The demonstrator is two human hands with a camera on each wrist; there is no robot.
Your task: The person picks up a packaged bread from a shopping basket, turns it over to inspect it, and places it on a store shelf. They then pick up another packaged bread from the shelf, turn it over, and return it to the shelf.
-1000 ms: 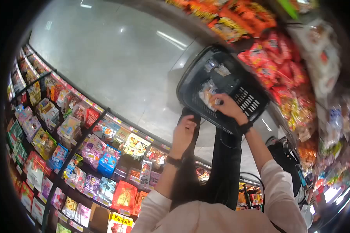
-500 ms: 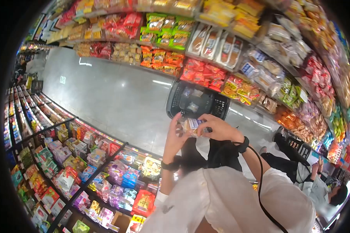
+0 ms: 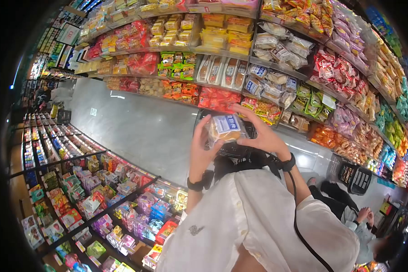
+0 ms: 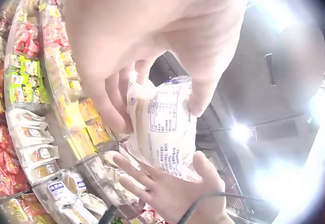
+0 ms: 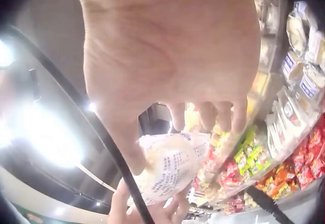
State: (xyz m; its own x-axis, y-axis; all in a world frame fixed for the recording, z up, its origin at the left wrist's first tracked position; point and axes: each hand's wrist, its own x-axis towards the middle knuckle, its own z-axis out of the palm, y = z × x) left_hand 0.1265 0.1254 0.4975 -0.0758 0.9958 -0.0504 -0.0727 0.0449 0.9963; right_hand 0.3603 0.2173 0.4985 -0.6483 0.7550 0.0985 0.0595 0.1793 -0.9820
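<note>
Fingers of your left hand [image 3: 201,147] grasping the clear-wrapped snack [image 3: 227,135], your right hand [image 3: 268,138] released, fingers spread just beside it, blue-and-white label [image 3: 226,123] facing you, snack raised before your white shirt [image 3: 276,213], grey floor [image 3: 140,131] beyond, stocked shelves [image 3: 224,52] ahead.

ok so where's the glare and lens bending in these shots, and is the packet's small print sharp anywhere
Head view: shelves bow outward, corners go black, light glints off the floor; left wrist: ceiling lights blow out at right, the packet's small print looks soft; right wrist: similar flare at left, print blurry too.
</note>
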